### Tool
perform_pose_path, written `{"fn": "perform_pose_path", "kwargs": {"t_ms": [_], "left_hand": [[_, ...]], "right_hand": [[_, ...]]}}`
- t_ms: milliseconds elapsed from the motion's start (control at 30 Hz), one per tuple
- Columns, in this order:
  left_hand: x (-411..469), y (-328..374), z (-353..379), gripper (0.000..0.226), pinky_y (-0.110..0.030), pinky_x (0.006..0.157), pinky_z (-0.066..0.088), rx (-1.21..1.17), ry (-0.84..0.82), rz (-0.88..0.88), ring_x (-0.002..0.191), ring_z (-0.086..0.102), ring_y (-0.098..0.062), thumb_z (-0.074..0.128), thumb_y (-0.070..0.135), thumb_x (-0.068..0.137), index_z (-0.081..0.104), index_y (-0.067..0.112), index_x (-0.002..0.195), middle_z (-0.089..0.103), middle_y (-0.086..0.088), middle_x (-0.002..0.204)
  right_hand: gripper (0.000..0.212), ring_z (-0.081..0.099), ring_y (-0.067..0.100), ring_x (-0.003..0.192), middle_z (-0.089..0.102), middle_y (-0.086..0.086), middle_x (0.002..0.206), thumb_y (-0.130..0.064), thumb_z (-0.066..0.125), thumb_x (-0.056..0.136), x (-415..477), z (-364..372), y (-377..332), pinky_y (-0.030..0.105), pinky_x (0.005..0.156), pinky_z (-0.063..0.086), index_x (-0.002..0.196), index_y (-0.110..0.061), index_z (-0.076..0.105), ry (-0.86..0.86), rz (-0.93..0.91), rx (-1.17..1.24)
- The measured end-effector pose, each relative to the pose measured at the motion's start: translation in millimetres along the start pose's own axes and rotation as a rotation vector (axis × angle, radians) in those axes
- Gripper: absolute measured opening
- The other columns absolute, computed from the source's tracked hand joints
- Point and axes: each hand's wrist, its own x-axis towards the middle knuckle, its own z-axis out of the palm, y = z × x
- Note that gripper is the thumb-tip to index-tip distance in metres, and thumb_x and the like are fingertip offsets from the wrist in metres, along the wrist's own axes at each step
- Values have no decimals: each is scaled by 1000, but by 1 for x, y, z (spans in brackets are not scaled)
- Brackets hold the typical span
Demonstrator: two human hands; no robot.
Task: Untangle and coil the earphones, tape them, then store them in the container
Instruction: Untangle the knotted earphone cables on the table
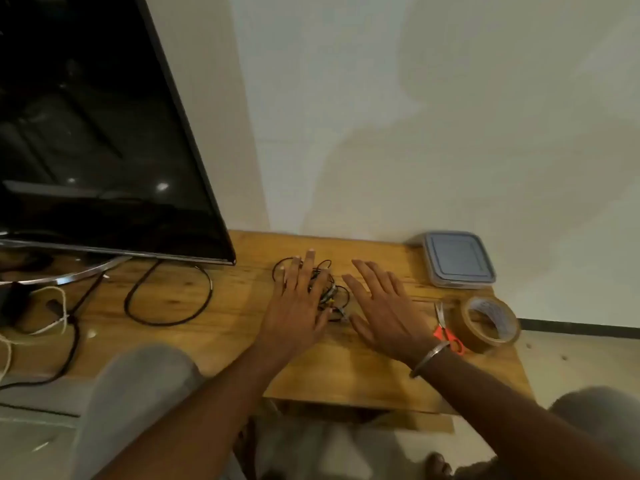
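A tangle of black earphones (333, 295) lies on the wooden table (346, 368), near its middle. My left hand (298, 306) is spread flat over the left part of the tangle, fingers apart, hiding some of the wire. My right hand (384, 306) is stretched out flat just right of the tangle, fingers apart, holding nothing. A roll of brown tape (490, 323) stands on the table at the right. A closed grey lidded container (457, 259) sits at the back right corner.
Scissors with orange handles (446, 330) lie between my right wrist and the tape. A dark TV screen (104, 133) on a metal stand fills the left, with black cables (169, 296) and a white cable (52, 317) looping below it. A white wall stands behind.
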Motion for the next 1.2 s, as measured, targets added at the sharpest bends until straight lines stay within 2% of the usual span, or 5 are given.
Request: {"fn": "perform_pose_path", "kwargs": {"t_ms": [467,733,900,1067,1200], "left_hand": [[23,-24,29,16,-38,88,44,-251,53,-83,106,55,-22,63,26,91,58,22,105,62,3,107],[39,-28,5,10,-29,65,57,-1309,299,-357,72,69,-12,49,7,102,55,8,110,68,-9,92],[41,-27,-13,22,-33,61,58,-1810,55,-494,71,66,-19,37,16,107,58,16,113,67,-6,98],[30,-32,13,51,-44,109,36,-528,-15,-201,140,32,-24,58,32,89,48,27,139,30,-1,154],[23,-23,7,83,-53,114,23,-272,58,-230,149,9,-32,65,7,71,34,22,146,1,-9,163]], "right_hand": [[58,31,24,142,37,2,153,-46,49,92,18,38,21,44,116,27,146,-27,38,-251,-150,262],[53,40,29,136,46,6,144,-37,54,86,22,41,20,48,111,35,137,-22,52,-230,-93,251],[67,34,29,142,33,9,156,-33,57,86,20,38,18,45,113,32,148,-18,35,-157,-10,319],[72,24,25,147,23,5,162,-33,57,90,21,38,17,43,118,28,153,-21,26,-171,-32,374],[53,32,29,143,37,9,155,-32,47,88,18,44,15,48,115,33,140,-19,46,-155,-46,292]]}}
